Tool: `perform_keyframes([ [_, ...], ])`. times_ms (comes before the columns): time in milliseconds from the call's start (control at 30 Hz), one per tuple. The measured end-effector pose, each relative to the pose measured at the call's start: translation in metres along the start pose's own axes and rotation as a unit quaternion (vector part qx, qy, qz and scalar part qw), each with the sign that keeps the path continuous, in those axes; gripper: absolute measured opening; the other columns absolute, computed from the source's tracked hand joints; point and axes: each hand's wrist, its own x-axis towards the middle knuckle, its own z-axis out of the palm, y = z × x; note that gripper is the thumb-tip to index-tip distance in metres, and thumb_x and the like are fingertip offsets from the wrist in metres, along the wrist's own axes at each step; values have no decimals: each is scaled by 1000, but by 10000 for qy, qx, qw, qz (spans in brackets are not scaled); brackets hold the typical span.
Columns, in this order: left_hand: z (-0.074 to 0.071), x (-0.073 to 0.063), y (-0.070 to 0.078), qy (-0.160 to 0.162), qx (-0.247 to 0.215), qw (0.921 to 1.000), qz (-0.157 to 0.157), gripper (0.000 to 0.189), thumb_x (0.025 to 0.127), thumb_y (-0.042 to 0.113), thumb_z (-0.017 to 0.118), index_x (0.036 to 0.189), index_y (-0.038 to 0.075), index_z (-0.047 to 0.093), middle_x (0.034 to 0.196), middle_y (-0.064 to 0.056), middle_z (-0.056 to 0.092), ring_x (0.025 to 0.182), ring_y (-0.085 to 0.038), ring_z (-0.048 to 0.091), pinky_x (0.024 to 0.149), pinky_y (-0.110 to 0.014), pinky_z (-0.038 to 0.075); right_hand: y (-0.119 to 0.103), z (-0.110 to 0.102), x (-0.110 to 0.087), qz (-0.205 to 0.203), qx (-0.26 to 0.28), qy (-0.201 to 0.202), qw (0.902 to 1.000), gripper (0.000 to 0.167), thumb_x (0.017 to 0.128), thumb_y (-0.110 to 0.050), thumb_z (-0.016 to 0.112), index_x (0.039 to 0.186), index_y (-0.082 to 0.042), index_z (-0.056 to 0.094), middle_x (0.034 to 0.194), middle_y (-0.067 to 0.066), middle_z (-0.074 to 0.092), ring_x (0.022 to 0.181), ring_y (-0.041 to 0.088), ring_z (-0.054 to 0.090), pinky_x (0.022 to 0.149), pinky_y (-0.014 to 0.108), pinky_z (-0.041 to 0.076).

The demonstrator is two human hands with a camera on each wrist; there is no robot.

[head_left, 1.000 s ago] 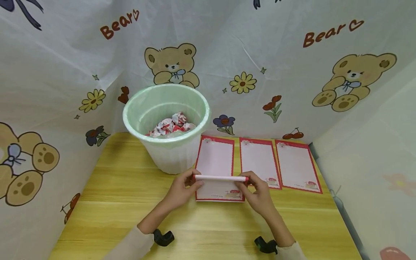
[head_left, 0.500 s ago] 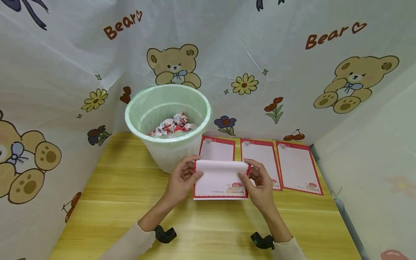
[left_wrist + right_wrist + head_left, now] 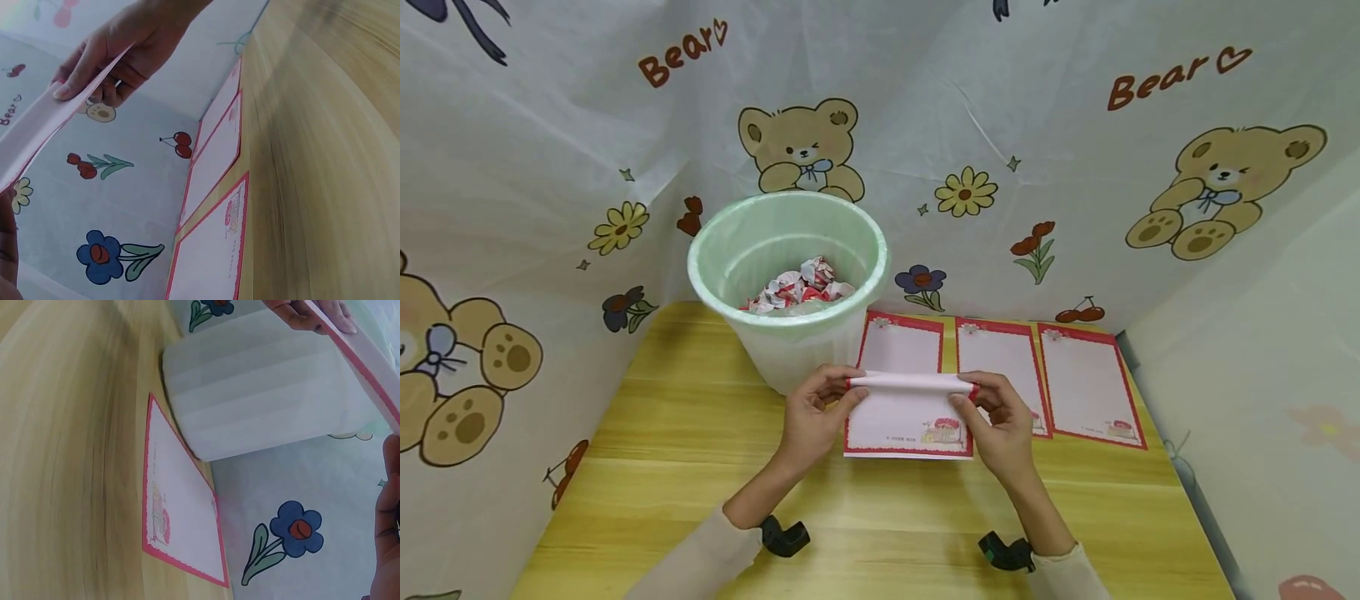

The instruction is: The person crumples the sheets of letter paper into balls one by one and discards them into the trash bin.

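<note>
Both hands hold up a white letter-paper sheet (image 3: 902,412) with a red border and a small printed picture at its lower right corner. Its upper edge is bent over into a narrow roll or fold. My left hand (image 3: 811,421) pinches the left end of that edge between thumb and fingers. At the other end, my right hand (image 3: 1006,429) pinches it the same way. Seen from the left wrist, the sheet (image 3: 37,125) hangs in the air above the table. Behind it lie three similar sheets; the left one (image 3: 901,346) is partly covered by the held sheet.
A pale green bin (image 3: 797,350) stands at the back left, with crumpled red-and-white paper (image 3: 797,287) inside. The middle sheet (image 3: 996,354) and right sheet (image 3: 1093,383) lie flat along the back right of the wooden table (image 3: 700,450). A bear-print cloth (image 3: 865,50) hangs behind.
Both hands have moved up and away from the body with the sheet. Its tight roll along the top loosened, then turned over again, and more of its printed face shows.
</note>
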Motion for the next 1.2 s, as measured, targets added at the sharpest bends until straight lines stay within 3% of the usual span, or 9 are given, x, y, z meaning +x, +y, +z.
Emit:
perform_keyframes([
  [167,-1,2,0,136,18,9998,155,17,92,-10,78,107,-2,79,100,-26,77,87,-2,72,76,-17,60,-1,1,0,34,75,64,9999,26,90,25,67,113,13,69,110,-6,80,89,4,76,72,15,62],
  [300,-3,3,-1,131,-33,9996,252,15,91,-12,77,103,-3,79,96,-25,78,87,-1,72,75,-17,60,-2,1,0,87,112,89,9999,21,91,25,67,107,13,72,109,-7,79,90,3,76,72,15,62],
  [567,-3,5,1,134,20,9994,331,14,91,-13,77,101,-3,80,96,-25,79,90,-2,73,78,-17,60,-6,0,1,407,90,78,9991,17,93,22,67,103,11,74,102,-9,80,80,2,75,64,14,59],
  [900,-3,12,2,174,121,9977,637,16,92,-13,76,102,-2,80,96,-23,79,93,-4,73,83,-17,61,-13,7,10,289,50,299,9991,13,92,21,68,99,11,73,93,-8,79,69,1,70,57,14,54],
  [1200,-2,11,2,347,-1,9970,695,18,91,-17,74,102,-4,79,96,-26,77,94,-4,74,84,-18,62,-14,14,10,248,395,309,9984,12,94,21,64,100,12,70,95,-6,80,74,3,73,60,15,57],
])
